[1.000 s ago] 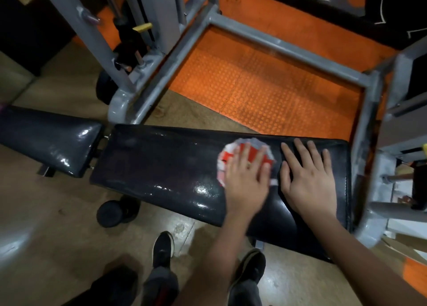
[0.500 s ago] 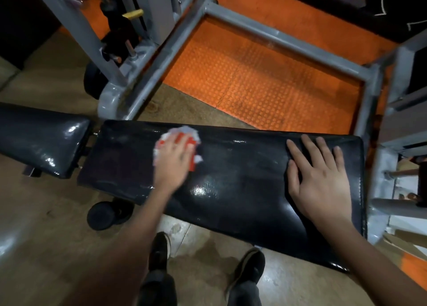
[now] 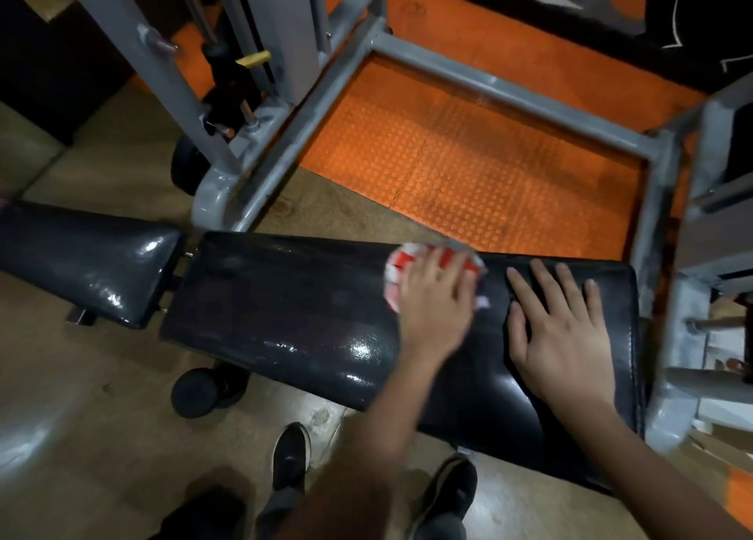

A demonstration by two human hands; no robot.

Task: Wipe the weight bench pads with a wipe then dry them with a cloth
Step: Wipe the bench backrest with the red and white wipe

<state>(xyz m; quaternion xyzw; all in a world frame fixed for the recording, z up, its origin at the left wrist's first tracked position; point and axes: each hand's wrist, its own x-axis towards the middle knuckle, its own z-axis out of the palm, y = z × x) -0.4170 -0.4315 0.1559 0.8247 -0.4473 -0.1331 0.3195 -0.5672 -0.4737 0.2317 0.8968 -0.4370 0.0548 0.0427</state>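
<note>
The left hand lies flat, fingers straight and spread, pressing a red-and-white cloth onto the long black bench pad near its far edge; the cloth shows past the fingertips and at the hand's left side. Just beside it, the right hand rests palm-down on the same pad with fingers straight and slightly fanned, holding nothing. The pad's glossy surface shows bright glints near its front edge. A shorter black pad sits to the left across a narrow gap. Behind the bench stands a grey metal frame over orange studded matting, and two dark shoes stand on the floor below.
</note>
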